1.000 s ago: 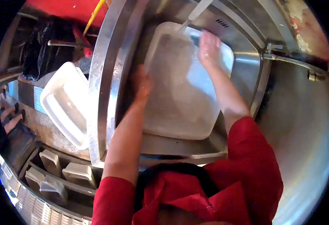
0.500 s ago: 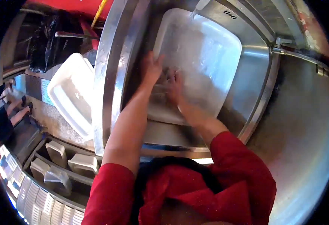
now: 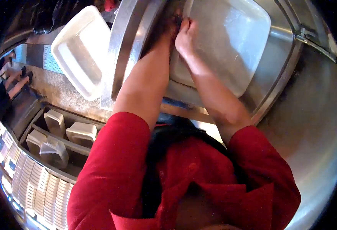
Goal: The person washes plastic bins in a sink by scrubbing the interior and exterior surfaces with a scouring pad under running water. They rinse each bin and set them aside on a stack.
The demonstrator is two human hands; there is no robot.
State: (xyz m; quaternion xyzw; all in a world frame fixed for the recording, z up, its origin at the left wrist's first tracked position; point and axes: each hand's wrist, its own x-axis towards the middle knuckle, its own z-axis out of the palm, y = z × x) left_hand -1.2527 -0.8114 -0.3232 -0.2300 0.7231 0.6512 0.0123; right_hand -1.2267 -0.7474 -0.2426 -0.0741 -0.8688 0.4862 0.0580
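A large white plastic tub (image 3: 222, 57) with cloudy water in it sits in the steel sink (image 3: 280, 57). My right hand (image 3: 185, 37) is at the tub's left side, its fingers curled closed near a small dark thing that I cannot make out. Just left of it, my left hand (image 3: 173, 22) reaches into the shadow between the tub and the sink wall. Its fingers are dark and partly hidden, so their pose does not show.
Left of the sink stands another white tub (image 3: 70, 53). Below it, a dark divided holder (image 3: 76, 156) contains several pale plastic containers. A ribbed white rack (image 3: 38, 195) lies at the lower left. Steel counter (image 3: 310, 107) extends to the right. Another person's arms (image 3: 17, 84) show at far left.
Both hands have moved from over the tub's lower left interior to its left side, closer together. The view has shifted, and the tap's water stream is out of frame.
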